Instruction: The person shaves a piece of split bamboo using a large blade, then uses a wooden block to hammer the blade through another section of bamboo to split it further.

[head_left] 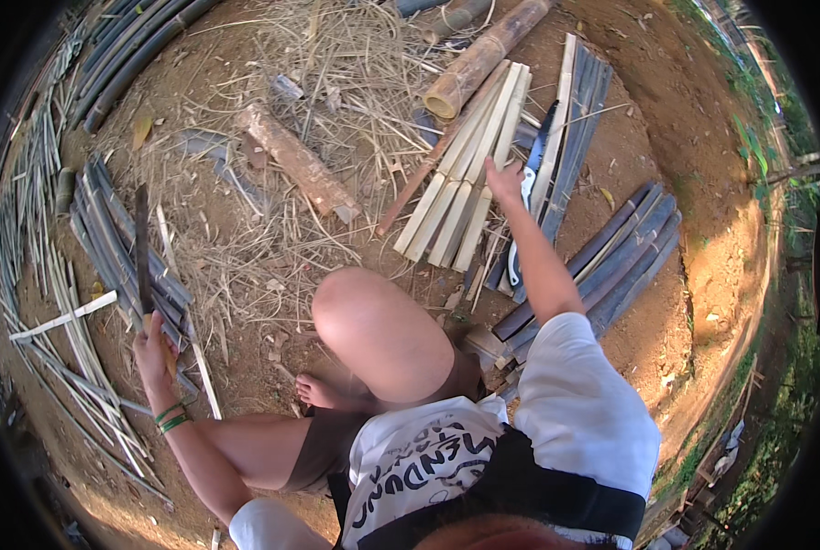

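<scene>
My left hand is closed round the handle of a machete, whose long dark blade points up and away over a bundle of dark bamboo strips. On the right, my right hand reaches to the edge of a fanned pile of pale split bamboo strips. Its fingers look apart, the index finger stretched out against a strip; no strip is clearly gripped. Just right of that hand lies a saw with a white handle and dark blade, partly covered by my forearm.
Dark bamboo strips lie in bundles at right and left. A split log and a round bamboo pole rest ahead among shavings. Long thin strips line the left side. My bent knee stands in the middle.
</scene>
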`<state>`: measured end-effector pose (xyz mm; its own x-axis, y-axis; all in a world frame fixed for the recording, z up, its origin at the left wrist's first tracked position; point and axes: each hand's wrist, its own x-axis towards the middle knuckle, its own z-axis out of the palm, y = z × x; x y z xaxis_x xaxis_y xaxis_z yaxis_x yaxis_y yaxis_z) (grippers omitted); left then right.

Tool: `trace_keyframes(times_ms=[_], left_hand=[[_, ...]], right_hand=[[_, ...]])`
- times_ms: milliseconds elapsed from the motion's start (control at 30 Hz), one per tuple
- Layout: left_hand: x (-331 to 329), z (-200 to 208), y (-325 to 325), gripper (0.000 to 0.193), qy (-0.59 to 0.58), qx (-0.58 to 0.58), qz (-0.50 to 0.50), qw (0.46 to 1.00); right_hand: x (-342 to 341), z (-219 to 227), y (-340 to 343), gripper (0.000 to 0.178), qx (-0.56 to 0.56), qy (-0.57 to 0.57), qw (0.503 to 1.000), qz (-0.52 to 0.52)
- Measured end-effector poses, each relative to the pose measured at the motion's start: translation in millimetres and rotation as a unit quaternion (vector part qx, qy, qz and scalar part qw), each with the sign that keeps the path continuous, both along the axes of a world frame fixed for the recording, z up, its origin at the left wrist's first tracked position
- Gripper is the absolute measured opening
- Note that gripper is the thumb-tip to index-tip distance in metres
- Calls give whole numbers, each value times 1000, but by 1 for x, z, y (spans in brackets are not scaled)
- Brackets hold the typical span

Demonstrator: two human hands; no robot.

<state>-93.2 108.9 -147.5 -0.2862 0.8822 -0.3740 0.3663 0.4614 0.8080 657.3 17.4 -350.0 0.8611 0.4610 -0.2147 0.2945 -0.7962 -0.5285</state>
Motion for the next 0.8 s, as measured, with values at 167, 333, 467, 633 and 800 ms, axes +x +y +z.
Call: trace_keyframes(times_ms=[167,333,467,633,800], left_hand=[[17,-14,-8,33,-28,6,-15,999],[77,-21,-26,62,8,81,-39,996],[156,-20,-27,90,158,185,-88,966],[270,9,-24,108,9,249,-158,956],[271,-22,-27,109,-88,286,-202,933]], right_hand=[[-90,9,14,73,60,-112,992,-10],[-179,117,82,50,228,308,865,323],[-307,203,91,58,30,461,744,483],[-358,195,109,70,109,566,679,455],[-302,168,148,26,158,544,784,257]])
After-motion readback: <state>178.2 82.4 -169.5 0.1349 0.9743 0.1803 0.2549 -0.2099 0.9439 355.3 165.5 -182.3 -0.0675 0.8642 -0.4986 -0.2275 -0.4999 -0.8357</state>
